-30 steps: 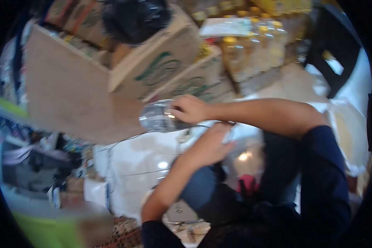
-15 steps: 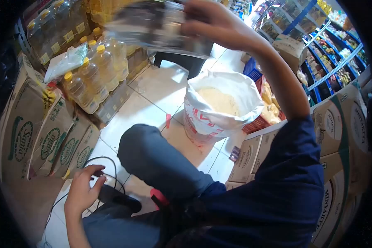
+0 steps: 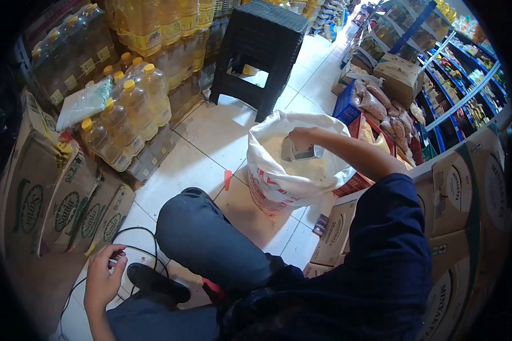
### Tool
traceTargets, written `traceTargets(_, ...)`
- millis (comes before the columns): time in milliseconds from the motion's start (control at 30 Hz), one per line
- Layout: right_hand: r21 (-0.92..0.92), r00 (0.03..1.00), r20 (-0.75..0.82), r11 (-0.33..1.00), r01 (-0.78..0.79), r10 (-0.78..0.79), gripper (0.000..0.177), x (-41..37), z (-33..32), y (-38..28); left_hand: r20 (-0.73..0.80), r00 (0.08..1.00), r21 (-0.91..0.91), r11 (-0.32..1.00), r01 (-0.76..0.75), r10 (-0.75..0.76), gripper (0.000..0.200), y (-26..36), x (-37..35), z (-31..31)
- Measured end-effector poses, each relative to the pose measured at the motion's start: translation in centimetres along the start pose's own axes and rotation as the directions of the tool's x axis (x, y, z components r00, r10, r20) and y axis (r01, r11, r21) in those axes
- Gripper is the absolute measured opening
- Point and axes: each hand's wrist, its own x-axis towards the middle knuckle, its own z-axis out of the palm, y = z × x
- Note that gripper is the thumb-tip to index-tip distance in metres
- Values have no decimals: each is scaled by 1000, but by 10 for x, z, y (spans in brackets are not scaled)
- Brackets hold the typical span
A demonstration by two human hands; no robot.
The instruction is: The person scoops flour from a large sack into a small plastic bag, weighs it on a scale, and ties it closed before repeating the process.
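My right hand [image 3: 302,137] is down inside the mouth of a white sack [image 3: 267,176] with red print, its rim rolled outward. The fingers are closed on a silvery metal scoop [image 3: 307,153], whose shiny side shows just below them. Around the scoop lies pale yellowish, fine-grained stuff [image 3: 307,169] that fills the sack near its top. At the lower left, my left hand [image 3: 101,278] hovers beside my leg with nothing in it. Its fingers are loosely bent and the thumb stands apart.
A black plastic stool [image 3: 261,45] stands beyond the sack. Shrink-wrapped oil bottles [image 3: 132,105] and cartons [image 3: 62,199] line the left side. To the right are a red crate [image 3: 375,131], a blue crate [image 3: 345,102] and stacked cartons [image 3: 455,182]. A black cable [image 3: 145,228] lies on the tiled floor.
My right hand has come down from high in front of the camera into the sack, bringing the shiny scoop with it. The stool is now uncovered. My left hand has shifted slightly down.
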Motion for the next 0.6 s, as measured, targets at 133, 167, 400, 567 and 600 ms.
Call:
traceTargets(133,-28,979,-198,999,38,-42,31,35,22,-14,-47,999,19,1000,18,-17,19,2,-5,-2)
traceTargets(167,-4,973,-227,999,38,-38,31,38,22,-17,-55,998,1,999,33,-33,19,0,-6,-2)
traceTargets(400,349,992,-108,936,-30,72,39,5,-6,-9,-102,994,36,998,49,-45,19,0,-13,-9)
traceTargets(567,400,974,-206,917,1,89,40,-57,-21,9,-148,989,53,998,35,-27,20,-2,-24,-11)
traceTargets(600,390,975,-205,921,1,86,40,-70,-25,12,-157,988,72,997,19,-7,20,-3,-25,-11)
